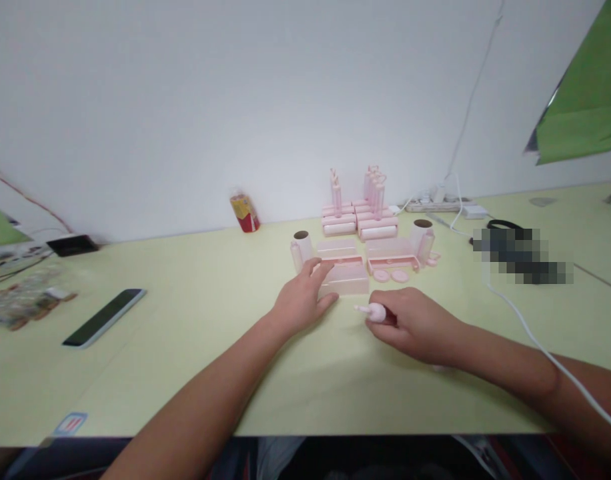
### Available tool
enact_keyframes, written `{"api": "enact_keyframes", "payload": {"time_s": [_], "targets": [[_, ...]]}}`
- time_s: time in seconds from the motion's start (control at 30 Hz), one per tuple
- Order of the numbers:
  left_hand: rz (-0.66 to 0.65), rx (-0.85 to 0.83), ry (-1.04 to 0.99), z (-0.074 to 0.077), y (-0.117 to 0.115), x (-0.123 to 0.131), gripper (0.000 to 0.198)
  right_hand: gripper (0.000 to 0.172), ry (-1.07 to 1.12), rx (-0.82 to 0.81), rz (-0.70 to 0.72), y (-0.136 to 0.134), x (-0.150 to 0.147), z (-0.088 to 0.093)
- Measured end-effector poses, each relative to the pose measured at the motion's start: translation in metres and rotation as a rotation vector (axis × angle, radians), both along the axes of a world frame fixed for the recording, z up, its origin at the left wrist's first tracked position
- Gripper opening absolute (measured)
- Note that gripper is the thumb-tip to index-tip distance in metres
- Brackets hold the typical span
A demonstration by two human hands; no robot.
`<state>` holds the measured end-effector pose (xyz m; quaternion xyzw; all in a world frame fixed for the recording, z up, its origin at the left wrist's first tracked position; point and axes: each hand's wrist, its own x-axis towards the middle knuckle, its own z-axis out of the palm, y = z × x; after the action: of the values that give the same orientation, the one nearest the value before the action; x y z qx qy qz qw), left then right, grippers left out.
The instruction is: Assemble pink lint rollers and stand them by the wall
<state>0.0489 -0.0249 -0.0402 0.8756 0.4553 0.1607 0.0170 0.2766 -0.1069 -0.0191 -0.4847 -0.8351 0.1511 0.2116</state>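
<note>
My left hand (300, 297) is open, fingers spread, at the left end of a translucent pink cover (353, 281). Its fingertips reach over the cover and the pink tray (353, 261) behind it; whether they press on either I cannot tell. My right hand (413, 323) is closed around a pale pink handle (377, 312) whose narrow tip points left, above the table. Most of the handle is hidden in my fist. Just beyond that hand lie two flat pink discs (399, 276) and another pink tray (393, 265) with a translucent cover (389, 247) behind it.
White paper rolls (304, 247) stand at both sides of the parts. Farther back are several pink lint rollers (378, 227) with upright handles. A red-yellow packet (245, 213) stands by the wall, a phone (105, 317) lies left, and a white cable (530, 330) crosses over my right forearm.
</note>
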Motion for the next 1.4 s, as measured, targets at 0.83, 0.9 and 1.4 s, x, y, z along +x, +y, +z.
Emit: {"api": "enact_keyframes", "payload": {"time_s": [0.83,0.9,1.4], "targets": [[0.039,-1.119,-1.149,-0.003,0.003,0.013,0.045,0.029,0.983,0.324,-0.280,0.017,0.027,0.005],[0.014,-1.124,-1.151,-0.003,0.000,0.014,0.045,0.028,1.071,0.275,-0.267,0.021,0.026,0.002],[-0.102,-1.106,-1.090,-0.008,-0.001,0.015,0.049,0.026,1.201,0.199,-0.250,0.030,0.027,-0.008]]}}
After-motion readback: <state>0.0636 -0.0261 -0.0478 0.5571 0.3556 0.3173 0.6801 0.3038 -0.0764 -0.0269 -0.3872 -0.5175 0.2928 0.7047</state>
